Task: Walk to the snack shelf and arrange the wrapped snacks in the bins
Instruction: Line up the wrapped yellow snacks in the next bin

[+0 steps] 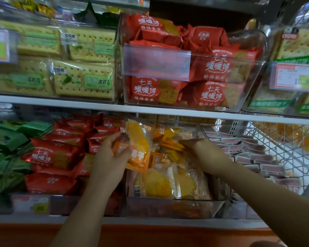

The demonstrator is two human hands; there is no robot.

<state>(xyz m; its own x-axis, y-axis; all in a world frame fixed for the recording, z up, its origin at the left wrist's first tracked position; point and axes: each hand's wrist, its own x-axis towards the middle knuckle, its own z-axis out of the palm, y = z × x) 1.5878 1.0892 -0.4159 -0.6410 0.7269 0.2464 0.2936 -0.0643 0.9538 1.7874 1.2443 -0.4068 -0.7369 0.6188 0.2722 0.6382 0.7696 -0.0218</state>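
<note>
Orange snack packet (139, 138) held in left grip (108, 157); right grip (204, 152), flat, touches binned packets (161, 183).

White middle shelf board (43, 99) across the full width, sloping slightly down to the right. Above it, far up and right, a dark back panel (203, 13). Just below it, toward the right, a pale slotted upright (234, 128) beside a white wire basket (278, 150). Well below it, a second pale shelf edge (150, 221), then an orange-red base strip (168, 237). Soft, even light, without hard shadows.
</note>
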